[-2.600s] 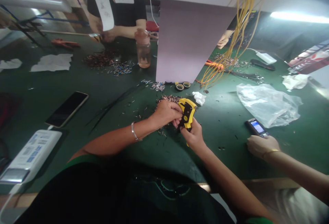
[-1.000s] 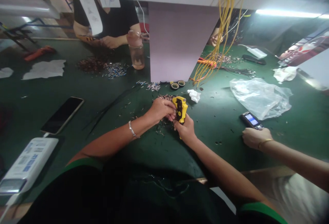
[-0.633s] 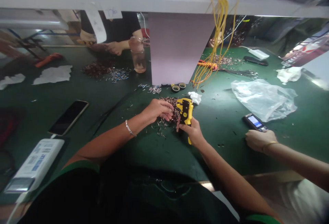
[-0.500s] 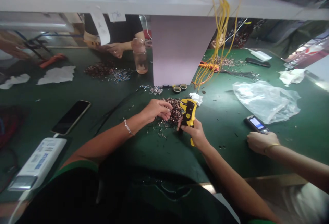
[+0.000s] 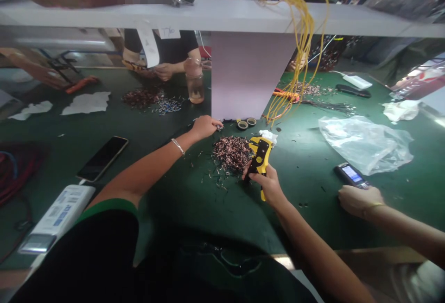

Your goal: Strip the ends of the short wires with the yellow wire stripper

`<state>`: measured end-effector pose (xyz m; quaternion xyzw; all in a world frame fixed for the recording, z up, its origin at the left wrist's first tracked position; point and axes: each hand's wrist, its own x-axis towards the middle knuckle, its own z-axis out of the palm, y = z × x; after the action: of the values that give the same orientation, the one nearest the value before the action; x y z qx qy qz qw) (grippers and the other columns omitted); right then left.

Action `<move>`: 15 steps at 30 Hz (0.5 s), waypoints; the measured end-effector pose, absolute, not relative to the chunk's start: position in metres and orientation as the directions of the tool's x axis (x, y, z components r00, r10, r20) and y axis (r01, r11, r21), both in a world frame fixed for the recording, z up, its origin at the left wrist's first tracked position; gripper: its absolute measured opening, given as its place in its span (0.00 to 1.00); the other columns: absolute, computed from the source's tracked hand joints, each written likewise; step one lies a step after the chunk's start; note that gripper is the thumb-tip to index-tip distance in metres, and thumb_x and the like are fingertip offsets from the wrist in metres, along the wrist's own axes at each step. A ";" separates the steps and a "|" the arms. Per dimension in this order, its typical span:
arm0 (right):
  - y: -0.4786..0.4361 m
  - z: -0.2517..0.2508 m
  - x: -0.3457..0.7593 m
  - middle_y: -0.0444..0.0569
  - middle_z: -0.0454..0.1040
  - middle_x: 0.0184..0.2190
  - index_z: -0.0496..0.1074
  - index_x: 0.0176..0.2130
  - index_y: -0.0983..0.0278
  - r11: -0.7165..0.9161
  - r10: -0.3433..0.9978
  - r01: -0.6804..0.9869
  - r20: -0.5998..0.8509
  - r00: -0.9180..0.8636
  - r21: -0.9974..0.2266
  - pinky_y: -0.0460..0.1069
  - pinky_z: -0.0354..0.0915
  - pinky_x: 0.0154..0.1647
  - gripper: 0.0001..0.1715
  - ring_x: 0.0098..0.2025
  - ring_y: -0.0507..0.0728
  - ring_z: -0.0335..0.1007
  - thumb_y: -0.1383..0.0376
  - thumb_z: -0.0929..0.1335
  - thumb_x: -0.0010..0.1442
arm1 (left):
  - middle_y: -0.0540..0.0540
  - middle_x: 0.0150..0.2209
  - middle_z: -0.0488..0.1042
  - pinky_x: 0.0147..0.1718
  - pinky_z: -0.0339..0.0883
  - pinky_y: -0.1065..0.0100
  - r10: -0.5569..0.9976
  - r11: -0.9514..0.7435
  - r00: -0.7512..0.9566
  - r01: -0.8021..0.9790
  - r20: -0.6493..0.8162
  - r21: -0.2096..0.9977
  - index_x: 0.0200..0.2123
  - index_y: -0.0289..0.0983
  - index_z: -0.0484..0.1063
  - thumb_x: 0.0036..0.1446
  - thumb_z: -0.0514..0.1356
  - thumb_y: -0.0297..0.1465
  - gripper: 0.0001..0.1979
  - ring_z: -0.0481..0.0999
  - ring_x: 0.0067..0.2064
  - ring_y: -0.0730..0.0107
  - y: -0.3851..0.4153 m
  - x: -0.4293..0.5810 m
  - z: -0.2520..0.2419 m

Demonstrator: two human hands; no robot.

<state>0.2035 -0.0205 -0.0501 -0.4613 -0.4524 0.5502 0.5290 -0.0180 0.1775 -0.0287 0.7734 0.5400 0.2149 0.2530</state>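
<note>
A: What is seen of the surface and the room in the head view?

B: A green table point(image 5: 194, 201) is shown, littered with wire scraps. Above it is a white shelf point(image 5: 222, 15), from which yellow wires point(image 5: 302, 39) are hung. A white panel point(image 5: 250, 76) is stood at the table's middle. A dark phone point(image 5: 102, 158) is laid toward the left edge and a plastic bag point(image 5: 365, 143) toward the right edge. Other people's hands are seen at the far edge. A co-worker's hand point(image 5: 359, 199) is rested at the near right, beside a small handset point(image 5: 351, 174).

A: And the right hand?

B: The right hand point(image 5: 269, 185) is found near the table's middle, toward the near edge. Its grip is closed tight round the handles of a yellow tool point(image 5: 260, 154). The tool's head is pointed away, just beside a pile of wire pieces point(image 5: 232, 152).

A: The left hand?

B: The left hand point(image 5: 203, 127) is stretched out to the foot of the panel, beyond the pile. Its fingers are curled down onto small metal bits. Whether anything is pinched in that grip cannot be told.
</note>
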 end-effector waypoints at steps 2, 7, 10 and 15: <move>-0.020 -0.051 0.204 0.45 0.76 0.28 0.70 0.35 0.61 -0.034 0.999 -0.157 -0.031 -0.022 -0.987 0.53 0.68 0.34 0.13 0.28 0.58 0.71 0.66 0.70 0.45 | 0.48 0.42 0.82 0.46 0.68 0.65 0.941 -0.321 0.324 0.769 0.096 0.553 0.36 0.42 0.84 0.46 0.60 0.24 0.16 0.77 0.48 0.59 0.184 -0.028 -0.025; -0.022 -0.052 0.206 0.45 0.75 0.29 0.70 0.36 0.61 -0.035 0.999 -0.153 -0.030 -0.032 -0.988 0.54 0.69 0.35 0.14 0.30 0.58 0.72 0.65 0.71 0.46 | 0.49 0.36 0.83 0.41 0.66 0.69 0.958 -0.287 0.265 0.862 0.112 0.417 0.42 0.41 0.82 0.51 0.60 0.31 0.16 0.78 0.40 0.65 0.192 -0.078 -0.013; -0.025 -0.054 0.205 0.46 0.75 0.30 0.70 0.38 0.61 -0.006 0.999 -0.108 0.000 -0.047 -0.994 0.54 0.69 0.35 0.15 0.31 0.58 0.72 0.65 0.72 0.47 | 0.50 0.31 0.82 0.35 0.64 0.71 0.977 -0.211 0.213 0.932 0.026 0.294 0.43 0.42 0.82 0.56 0.57 0.37 0.16 0.77 0.35 0.67 0.192 -0.113 -0.009; -0.030 -0.058 0.201 0.46 0.76 0.30 0.70 0.41 0.61 0.065 0.996 -0.024 0.066 -0.054 -0.998 0.53 0.68 0.36 0.16 0.32 0.58 0.71 0.64 0.72 0.50 | 0.49 0.38 0.82 0.36 0.61 0.71 0.980 -0.188 0.196 0.969 -0.039 0.164 0.40 0.42 0.83 0.53 0.60 0.37 0.15 0.76 0.40 0.64 0.183 -0.143 -0.016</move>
<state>0.2010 -0.0295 -0.0578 -0.4639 -0.5240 0.5024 0.5077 -0.1432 0.1829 -0.0158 0.7697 0.6328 0.0369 0.0761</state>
